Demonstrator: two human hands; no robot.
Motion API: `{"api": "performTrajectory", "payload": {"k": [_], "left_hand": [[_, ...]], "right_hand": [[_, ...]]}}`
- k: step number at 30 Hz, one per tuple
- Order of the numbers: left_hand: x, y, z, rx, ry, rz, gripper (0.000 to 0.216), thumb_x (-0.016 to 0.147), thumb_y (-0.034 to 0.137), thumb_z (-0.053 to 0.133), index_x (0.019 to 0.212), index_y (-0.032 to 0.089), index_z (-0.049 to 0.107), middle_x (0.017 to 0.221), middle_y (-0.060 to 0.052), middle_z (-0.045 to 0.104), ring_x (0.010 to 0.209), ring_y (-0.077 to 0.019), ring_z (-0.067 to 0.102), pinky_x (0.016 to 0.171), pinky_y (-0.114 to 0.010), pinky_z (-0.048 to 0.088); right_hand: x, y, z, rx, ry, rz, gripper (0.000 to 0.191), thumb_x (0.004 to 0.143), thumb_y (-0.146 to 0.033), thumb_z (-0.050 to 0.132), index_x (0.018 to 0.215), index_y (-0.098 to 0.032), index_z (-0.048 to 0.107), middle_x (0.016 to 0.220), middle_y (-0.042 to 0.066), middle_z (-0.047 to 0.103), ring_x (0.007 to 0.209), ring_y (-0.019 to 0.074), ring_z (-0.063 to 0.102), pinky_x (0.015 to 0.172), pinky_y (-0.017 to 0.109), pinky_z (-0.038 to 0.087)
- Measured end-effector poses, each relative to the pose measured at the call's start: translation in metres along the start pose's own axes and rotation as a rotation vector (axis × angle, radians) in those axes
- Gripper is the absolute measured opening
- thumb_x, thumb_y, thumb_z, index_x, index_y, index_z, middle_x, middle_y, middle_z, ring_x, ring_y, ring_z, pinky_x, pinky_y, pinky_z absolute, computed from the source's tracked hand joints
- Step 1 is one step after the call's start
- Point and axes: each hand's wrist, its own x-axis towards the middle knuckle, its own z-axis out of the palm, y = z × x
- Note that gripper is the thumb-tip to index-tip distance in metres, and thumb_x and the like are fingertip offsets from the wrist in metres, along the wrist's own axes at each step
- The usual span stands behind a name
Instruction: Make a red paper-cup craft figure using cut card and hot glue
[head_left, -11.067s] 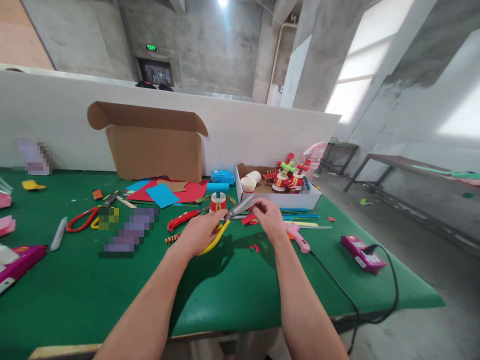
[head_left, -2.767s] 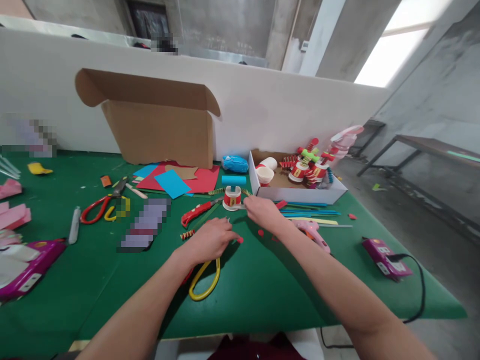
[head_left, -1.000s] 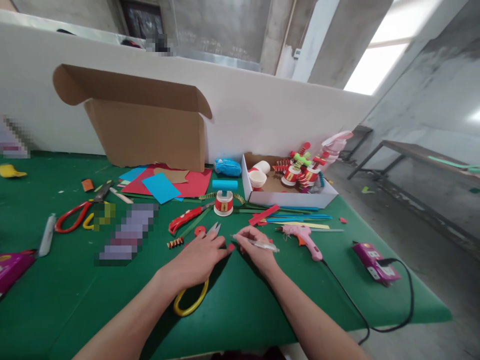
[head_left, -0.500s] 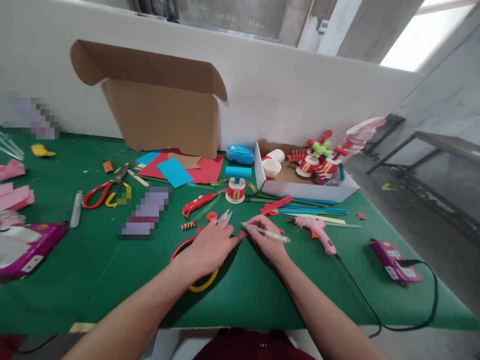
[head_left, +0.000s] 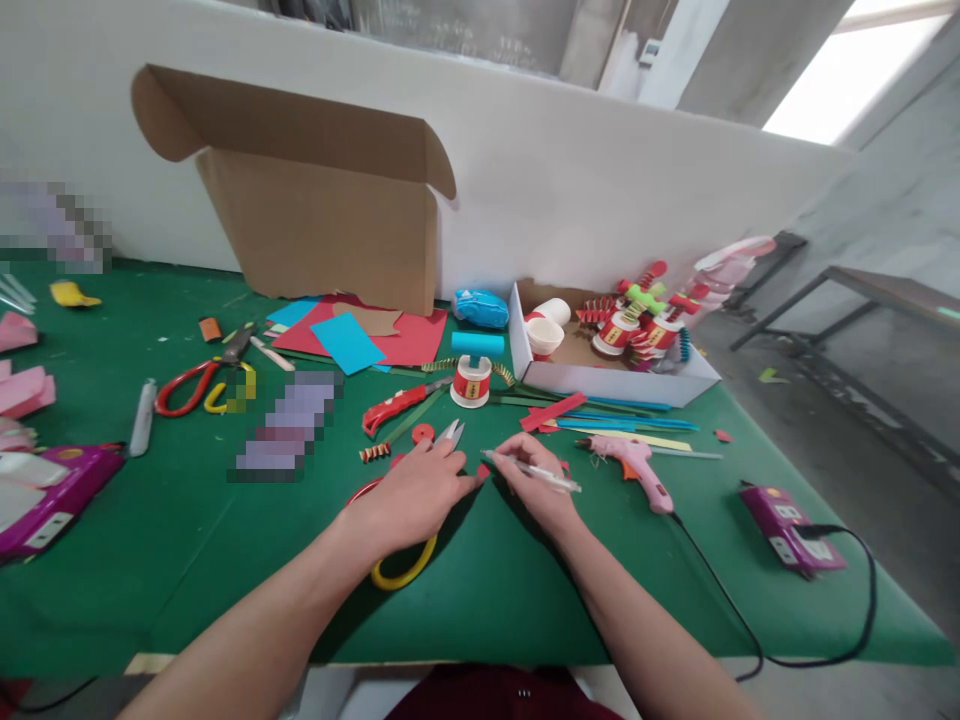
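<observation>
My right hand (head_left: pixel 531 480) is closed round a clear, slim pen (head_left: pixel 551 476), its tip pointing left at a small red paper piece (head_left: pixel 482 470). Against that piece rests the thumb of my left hand (head_left: pixel 420 490), whose other fingers lie stretched out over a pair of scissors. The scissors' blades (head_left: pixel 452 434) poke out beyond the fingers, and a yellow handle loop (head_left: pixel 405 570) shows below the palm. A red paper disc (head_left: pixel 423 433) lies just left of the blades. Behind my hands stands a red and white paper cup (head_left: pixel 471 388) with a blue roll (head_left: pixel 478 344) on top.
To the right lie a pink glue gun (head_left: pixel 637 466) with a black cord and a purple power box (head_left: pixel 791 530). A white box (head_left: pixel 615 385) holds cup figures. A red utility knife (head_left: pixel 394 409), pliers (head_left: pixel 210 385) and coloured paper (head_left: pixel 349 343) are on the left. Paper strips (head_left: pixel 622 420) lie behind the glue gun.
The view has shifted slightly. My left hand has moved a little; the pen tip stays beside the red paper piece, and both hands keep nearly the same pose.
</observation>
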Motion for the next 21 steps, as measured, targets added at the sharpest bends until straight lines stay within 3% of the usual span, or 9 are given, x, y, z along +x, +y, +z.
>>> {"api": "performTrajectory", "payload": {"k": [7, 12, 18, 21], "left_hand": [[-0.0023, -0.0025, 0.0033, -0.031, 0.023, -0.011, 0.04, 0.084, 0.014, 0.046, 0.12, 0.026, 0.058, 0.092, -0.009, 0.059, 0.112, -0.0305, 0.046, 0.084, -0.042, 0.04], [-0.002, -0.002, 0.0019, -0.011, 0.016, 0.01, 0.04, 0.084, 0.013, 0.044, 0.12, 0.023, 0.058, 0.093, -0.01, 0.06, 0.109, -0.0311, 0.047, 0.083, -0.043, 0.041], [-0.0008, 0.0007, 0.001, 0.01, 0.012, -0.002, 0.039, 0.085, 0.013, 0.043, 0.118, 0.023, 0.059, 0.091, -0.009, 0.06, 0.104, -0.0288, 0.05, 0.083, -0.042, 0.04], [-0.0008, 0.0012, 0.0013, 0.019, 0.011, -0.004, 0.039, 0.085, 0.012, 0.042, 0.119, 0.022, 0.058, 0.091, -0.009, 0.06, 0.103, -0.0278, 0.05, 0.084, -0.041, 0.04]], "right_hand": [[-0.0008, -0.0025, -0.0015, -0.056, 0.073, -0.011, 0.02, 0.072, -0.037, 0.058, 0.065, -0.02, 0.051, 0.051, -0.005, 0.045, 0.046, 0.0093, 0.039, 0.046, 0.022, 0.032], [-0.0008, 0.0016, -0.0004, -0.045, 0.088, 0.004, 0.029, 0.075, -0.043, 0.056, 0.059, -0.021, 0.046, 0.046, -0.006, 0.042, 0.042, 0.0085, 0.034, 0.044, 0.022, 0.029], [-0.0015, 0.0014, 0.0, -0.101, 0.069, 0.024, 0.02, 0.071, -0.038, 0.059, 0.066, -0.02, 0.052, 0.053, -0.004, 0.05, 0.047, 0.01, 0.042, 0.046, 0.022, 0.033], [-0.0021, 0.0012, 0.0006, -0.14, 0.083, -0.018, 0.021, 0.071, -0.036, 0.056, 0.06, -0.021, 0.047, 0.052, -0.004, 0.047, 0.047, 0.0101, 0.041, 0.046, 0.022, 0.033]]}}
